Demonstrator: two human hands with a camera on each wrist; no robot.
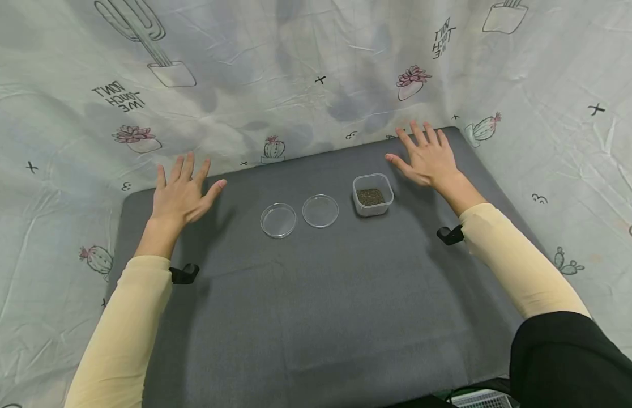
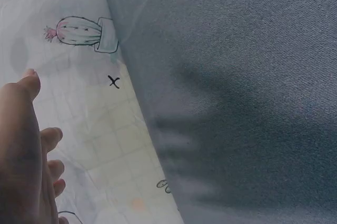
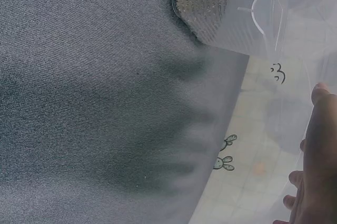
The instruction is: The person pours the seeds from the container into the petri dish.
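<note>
Near two dishes (image 1: 320, 211), a tub (image 1: 372, 211) holds granules (image 1: 370, 196).

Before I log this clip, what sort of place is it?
Probably a makeshift recording booth: cactus-print sheeting screens the far edge and sides of a grey tabletop, where two clear dishes and a plastic tub stand.

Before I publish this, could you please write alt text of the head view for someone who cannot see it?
A person's left hand and right hand, fingers spread and holding nothing, hover over a gray table. Between them, left to right, are a clear round dish, a second dish and a square tub partly filled with brownish grains; behind is a cactus-print sheet.
</note>
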